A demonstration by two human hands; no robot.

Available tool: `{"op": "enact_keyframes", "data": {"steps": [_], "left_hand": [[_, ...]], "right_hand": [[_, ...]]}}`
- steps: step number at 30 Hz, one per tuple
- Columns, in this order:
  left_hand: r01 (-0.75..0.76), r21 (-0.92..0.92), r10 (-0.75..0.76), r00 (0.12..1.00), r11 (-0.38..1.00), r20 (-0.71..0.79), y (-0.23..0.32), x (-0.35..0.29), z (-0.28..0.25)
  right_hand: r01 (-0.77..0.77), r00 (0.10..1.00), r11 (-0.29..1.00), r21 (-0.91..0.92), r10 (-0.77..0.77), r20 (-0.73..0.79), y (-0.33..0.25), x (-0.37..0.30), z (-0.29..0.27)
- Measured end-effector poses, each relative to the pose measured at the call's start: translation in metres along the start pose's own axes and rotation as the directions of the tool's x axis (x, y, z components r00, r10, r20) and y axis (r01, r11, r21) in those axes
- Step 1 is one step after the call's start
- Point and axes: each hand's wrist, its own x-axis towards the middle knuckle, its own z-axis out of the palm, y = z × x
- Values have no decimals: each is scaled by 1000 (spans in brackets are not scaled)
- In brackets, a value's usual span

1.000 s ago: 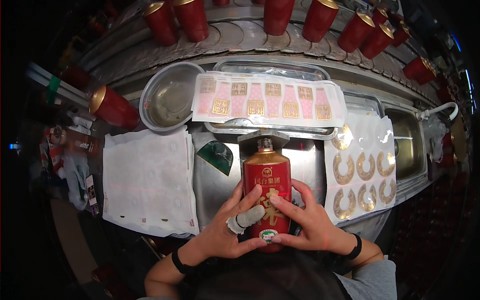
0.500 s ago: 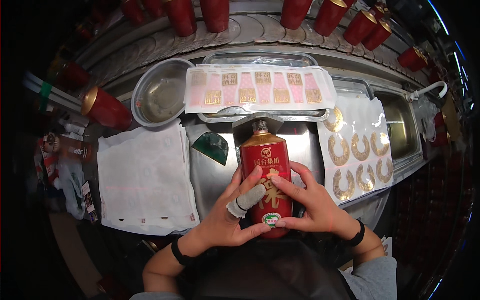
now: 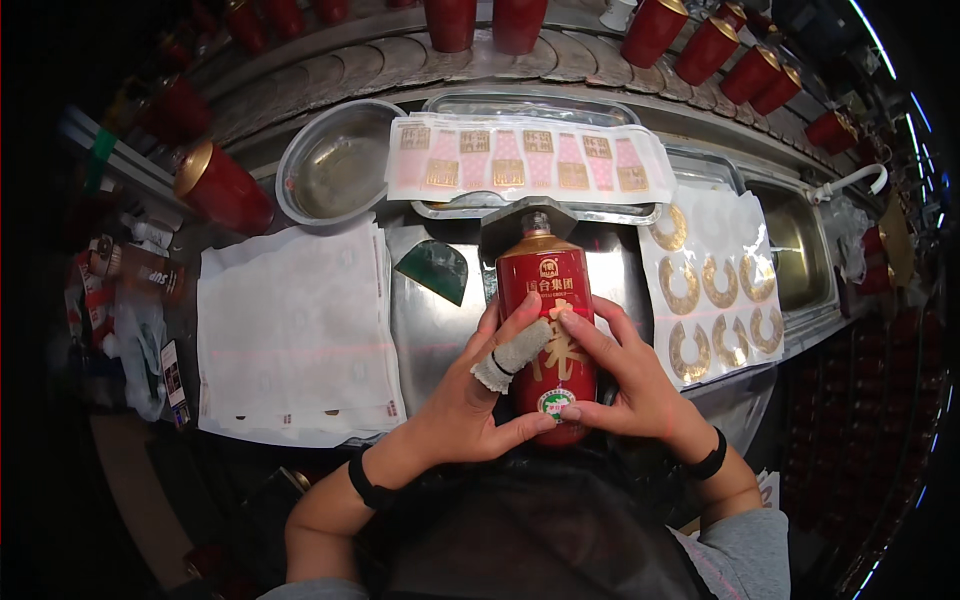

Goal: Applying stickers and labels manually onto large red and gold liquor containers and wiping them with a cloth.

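A red glass bottle (image 3: 543, 275) with gold shoulders and gold lettering lies on its back, its bare neck up against a metal stop (image 3: 500, 228). My left hand (image 3: 460, 395) wraps its left side, one finger in a greyish cloth cot (image 3: 515, 352). From the right side my right hand (image 3: 635, 385) grips it too, fingertips on the front. Low on the bottle sits a round green-and-white sticker (image 3: 555, 402), with both thumbs touching at or beside it. A dark green rounded scraper-like piece (image 3: 436, 270) lies on the metal table left of the bottle.
White backing sheets (image 3: 295, 330) lie at left, a sheet of gold C-shaped stickers (image 3: 720, 280) at right. Pink-and-gold label strips (image 3: 530, 160) rest on a metal tray (image 3: 450, 210), beside a metal bowl (image 3: 335, 165). Behind, a conveyor (image 3: 390, 68) carries red bottles; a sink (image 3: 800, 250) stands right.
The bottles on the conveyor have moved right. My view has shifted slightly, and both hands keep nearly the same hold on the bottle.
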Motion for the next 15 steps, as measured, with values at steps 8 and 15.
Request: {"op": "enact_keyframes", "data": {"steps": [8, 15], "left_hand": [[-11, 16, 12, 1000, 1000, -28, -1, -4, 2], [27, 21, -27, 999, 999, -17, 3, -5, 3]], "right_hand": [[20, 1000, 1000, 3, -20, -15, 0, -1, 2], [29, 999, 998, 48, -28, -22, 3, -3, 4]]}}
